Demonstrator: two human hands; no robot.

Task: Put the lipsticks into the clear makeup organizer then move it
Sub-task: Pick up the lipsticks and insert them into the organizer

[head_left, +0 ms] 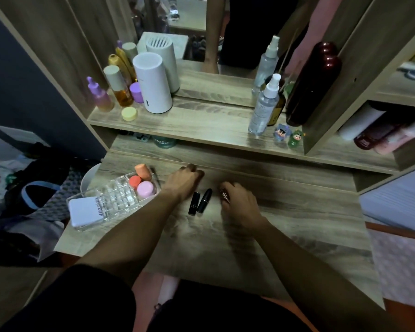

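Your left hand [181,182] rests knuckles-up on the tabletop [285,212], fingers curled under; what its grip holds, if anything, cannot be told. Your right hand [237,202] is closed around a slim metallic lipstick [225,196], its tip showing beside the fingers. Two black lipsticks [199,200] lie side by side on the tabletop between your hands, just beside the left wrist. The clear organizer [115,197] stands at the tabletop's left edge, just left of your left hand. Its rear compartments hold an orange sponge [143,171], a coral jar [135,180] and a pink jar [145,188]; a white case [86,210] sits in its front section.
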